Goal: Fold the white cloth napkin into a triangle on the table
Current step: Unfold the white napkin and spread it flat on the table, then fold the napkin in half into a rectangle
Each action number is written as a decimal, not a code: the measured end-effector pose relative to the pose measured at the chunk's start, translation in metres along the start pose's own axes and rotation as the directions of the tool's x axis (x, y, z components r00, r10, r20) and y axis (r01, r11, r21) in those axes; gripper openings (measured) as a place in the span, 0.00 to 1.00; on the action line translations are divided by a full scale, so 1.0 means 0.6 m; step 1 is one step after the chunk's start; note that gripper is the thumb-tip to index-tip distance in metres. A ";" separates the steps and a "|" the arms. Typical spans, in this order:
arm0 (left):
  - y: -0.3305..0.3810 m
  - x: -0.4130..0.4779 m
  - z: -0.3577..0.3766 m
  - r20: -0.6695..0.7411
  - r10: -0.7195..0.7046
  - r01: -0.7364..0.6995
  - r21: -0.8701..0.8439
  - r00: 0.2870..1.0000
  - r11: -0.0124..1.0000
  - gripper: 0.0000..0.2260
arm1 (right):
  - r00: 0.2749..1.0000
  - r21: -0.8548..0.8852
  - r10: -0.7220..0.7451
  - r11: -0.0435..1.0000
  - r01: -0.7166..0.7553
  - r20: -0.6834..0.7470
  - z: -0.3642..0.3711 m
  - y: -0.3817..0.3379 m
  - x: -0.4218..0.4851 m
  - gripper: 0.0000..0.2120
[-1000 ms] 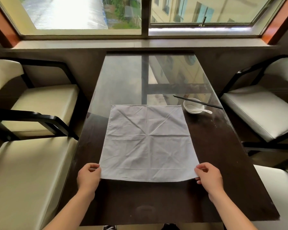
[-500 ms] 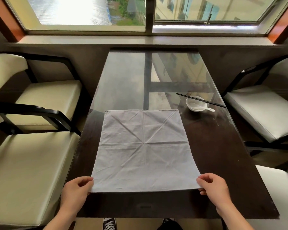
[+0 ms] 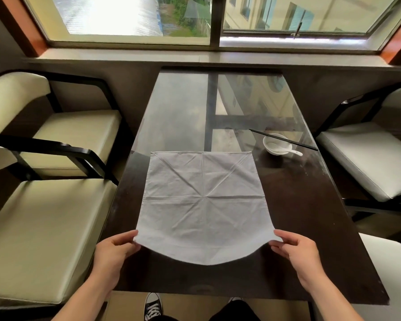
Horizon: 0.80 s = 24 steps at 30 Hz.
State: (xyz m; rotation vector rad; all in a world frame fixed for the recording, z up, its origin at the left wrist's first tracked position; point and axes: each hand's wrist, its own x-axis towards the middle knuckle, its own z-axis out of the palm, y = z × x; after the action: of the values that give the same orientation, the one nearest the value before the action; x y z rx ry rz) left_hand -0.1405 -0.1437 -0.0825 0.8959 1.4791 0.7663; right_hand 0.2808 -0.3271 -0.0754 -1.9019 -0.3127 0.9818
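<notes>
A white cloth napkin (image 3: pixel 204 200) lies spread open as a square on the dark glass-topped table (image 3: pixel 306 218), creased with star-shaped fold lines. My left hand (image 3: pixel 115 253) pinches its near left corner. Its near right corner is pinched by my right hand (image 3: pixel 298 253). Both corners are raised off the table, and the near edge sags in a curve between them. The far edge rests flat on the table.
A small white bowl (image 3: pixel 276 144) with a white spoon and black chopsticks (image 3: pixel 284 139) across it stands at the right, beyond the napkin. Cream cushioned chairs (image 3: pixel 46 230) flank the table on both sides. A window sill (image 3: pixel 195 57) runs behind the table's far end.
Both hands have lifted the napkin's near corners off the table, so the near edge now droops in an arc. The view has shifted slightly.
</notes>
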 end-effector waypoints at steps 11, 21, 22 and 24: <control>0.007 0.004 0.007 -0.031 0.281 -0.265 0.248 0.959 0.932 0.09 | 0.992 -0.112 -0.115 0.988 0.108 -0.055 0.016 -0.020 -0.005 0.07; 0.029 -0.011 0.000 0.124 0.438 -0.443 0.462 0.890 0.769 0.08 | 0.989 -0.281 -0.146 0.950 0.133 -0.026 0.000 -0.041 -0.006 0.06; 0.032 -0.010 0.001 0.126 0.447 -0.448 0.485 0.886 0.751 0.07 | 0.988 -0.283 -0.152 0.949 0.137 -0.032 -0.003 -0.044 -0.005 0.06; 0.037 -0.008 0.003 0.124 0.482 -0.466 0.542 0.867 0.699 0.07 | 0.985 -0.277 -0.169 0.949 0.151 -0.044 -0.005 -0.051 0.000 0.06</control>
State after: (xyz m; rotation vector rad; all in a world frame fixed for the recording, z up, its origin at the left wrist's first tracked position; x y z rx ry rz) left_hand -0.1366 -0.1372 -0.0609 1.7809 1.5374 0.7159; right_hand 0.2884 -0.3129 -0.0491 -2.1152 -0.5792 0.7961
